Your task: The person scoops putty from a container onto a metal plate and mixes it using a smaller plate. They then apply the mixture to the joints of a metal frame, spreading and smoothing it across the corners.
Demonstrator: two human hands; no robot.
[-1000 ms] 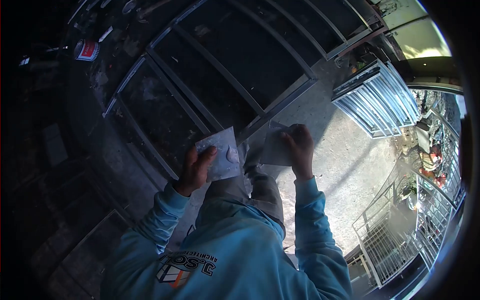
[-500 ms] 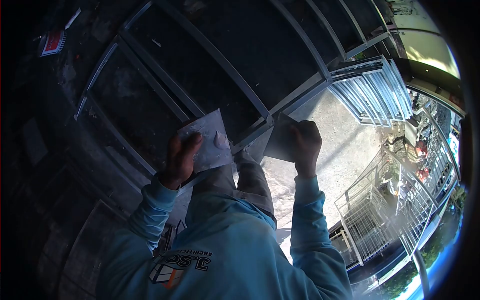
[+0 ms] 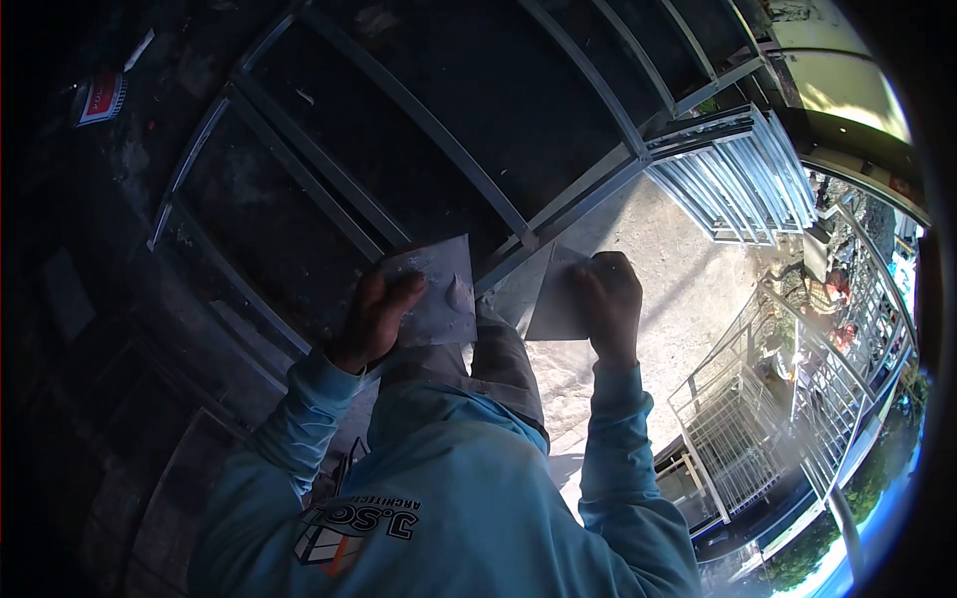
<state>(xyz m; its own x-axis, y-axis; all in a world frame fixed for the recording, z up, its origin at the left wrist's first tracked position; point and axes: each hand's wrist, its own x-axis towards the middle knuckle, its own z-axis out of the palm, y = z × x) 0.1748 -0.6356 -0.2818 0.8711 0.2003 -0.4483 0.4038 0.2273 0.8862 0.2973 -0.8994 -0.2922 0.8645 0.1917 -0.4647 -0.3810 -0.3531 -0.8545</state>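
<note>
My left hand (image 3: 381,317) grips a pale square plate (image 3: 431,299) by its left edge, thumb on top. A small lump of whitish paste (image 3: 458,295) sits near the plate's right side, with smears around it. In my right hand (image 3: 614,299) is a dark grey flat blade (image 3: 560,299), held by its right side, its free edge facing the plate. A gap separates the blade from the plate. Both are held above my legs, in front of a metal frame (image 3: 429,128).
Stacked metal frames (image 3: 738,179) stand on the concrete floor (image 3: 688,249) at the upper right. White railings (image 3: 743,439) rise at the lower right. A red and white container (image 3: 103,98) is at the upper left. People, partly visible, are beyond the railings.
The plate in my left hand has shifted right and slightly down and turned a little. My right hand and the blade have moved slightly down.
</note>
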